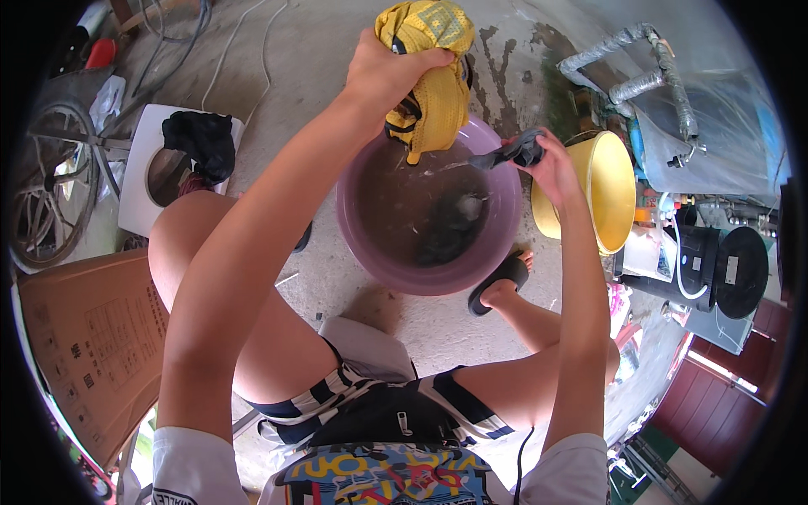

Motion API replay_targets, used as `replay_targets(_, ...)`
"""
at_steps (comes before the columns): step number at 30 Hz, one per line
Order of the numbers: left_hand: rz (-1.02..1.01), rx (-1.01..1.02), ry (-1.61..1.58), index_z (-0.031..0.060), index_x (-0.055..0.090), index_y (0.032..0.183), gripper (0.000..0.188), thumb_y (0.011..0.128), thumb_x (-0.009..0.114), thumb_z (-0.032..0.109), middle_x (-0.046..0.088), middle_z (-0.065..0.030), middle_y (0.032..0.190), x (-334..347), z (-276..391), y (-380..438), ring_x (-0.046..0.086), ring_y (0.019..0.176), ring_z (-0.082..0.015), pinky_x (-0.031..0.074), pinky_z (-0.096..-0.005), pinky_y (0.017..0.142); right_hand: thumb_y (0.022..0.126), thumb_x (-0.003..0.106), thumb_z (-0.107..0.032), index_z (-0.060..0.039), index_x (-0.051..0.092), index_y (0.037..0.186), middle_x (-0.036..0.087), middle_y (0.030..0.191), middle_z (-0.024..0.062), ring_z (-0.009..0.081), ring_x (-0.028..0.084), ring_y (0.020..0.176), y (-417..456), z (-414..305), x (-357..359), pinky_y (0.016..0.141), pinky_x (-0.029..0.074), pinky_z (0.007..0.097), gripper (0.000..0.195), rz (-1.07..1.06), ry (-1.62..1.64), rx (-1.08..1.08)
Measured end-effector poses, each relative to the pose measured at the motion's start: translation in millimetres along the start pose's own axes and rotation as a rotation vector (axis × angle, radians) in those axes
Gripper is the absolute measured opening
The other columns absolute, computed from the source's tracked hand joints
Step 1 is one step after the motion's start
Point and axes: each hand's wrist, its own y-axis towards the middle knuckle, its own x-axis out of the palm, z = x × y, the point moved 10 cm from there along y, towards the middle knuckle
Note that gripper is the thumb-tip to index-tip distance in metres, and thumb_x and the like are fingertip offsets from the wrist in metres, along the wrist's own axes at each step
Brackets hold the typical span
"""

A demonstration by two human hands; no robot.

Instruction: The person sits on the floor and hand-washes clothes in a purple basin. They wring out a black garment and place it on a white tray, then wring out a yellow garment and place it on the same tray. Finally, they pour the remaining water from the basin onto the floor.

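My left hand grips a bunched yellow mesh fabric item with dark trim, held up over the far side of a purple plastic basin. Murky brown water fills the basin, and dark cloth lies in it at the right. Above the basin's right rim, my right hand holds a wet, squeezed dark grey cloth, its end pointing left over the water. A thin streak of water shows beside that end.
A yellow bucket stands right of the basin, near foil-wrapped pipes. On the left, black cloth lies on a white stool-like seat with a round opening, by a spoked wheel and a cardboard box. My sandalled foot is beside the basin.
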Motion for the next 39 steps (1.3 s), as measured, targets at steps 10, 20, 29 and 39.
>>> replay_targets(10,0.08,0.419,0.708,0.0027,0.055,0.125,0.075,0.065,0.091,0.031,0.071,-0.0161,0.107,-11,35,-7,0.071,0.101,-0.0264,0.055,-0.0375,0.086,0.085,0.07,-0.014,-0.0114,0.04,0.14,0.07,0.104,0.0176,0.0333,0.068,0.1,75,117,-35,0.086,0.051,0.0432,0.063,0.251,-1.03,-0.077)
replay_targets(20,-0.01,0.3,0.507,0.0007,0.055,0.124,0.068,0.07,0.09,0.021,0.07,-0.0103,0.106,-17,11,7,0.069,0.096,-0.0169,0.056,-0.0334,0.085,0.078,0.071,-0.012,-0.015,0.033,0.152,0.064,0.121,0.0282,0.0434,0.061,0.116,128,280,7,0.1,0.05,0.0491,0.083,0.193,-1.305,0.387)
replay_targets(29,-0.075,0.286,0.326,-0.0007,0.053,0.125,0.066,0.071,0.089,0.016,0.069,-0.0092,0.107,-4,2,12,0.068,0.096,-0.0148,0.057,-0.0317,0.083,0.078,0.071,-0.016,-0.0146,0.041,0.147,0.067,0.114,0.0262,0.0428,0.063,0.112,111,298,-16,0.097,0.051,0.0494,0.075,0.174,-1.368,0.271)
replay_targets(39,-0.042,0.25,0.492,0.001,0.055,0.123,0.069,0.069,0.09,0.023,0.069,-0.0099,0.107,-1,6,1,0.068,0.096,-0.0165,0.056,-0.0334,0.084,0.075,0.072,-0.017,-0.0052,0.061,0.121,0.069,0.111,0.0229,0.0425,0.064,0.109,101,315,1,0.095,0.052,0.048,0.049,0.139,-1.374,0.354)
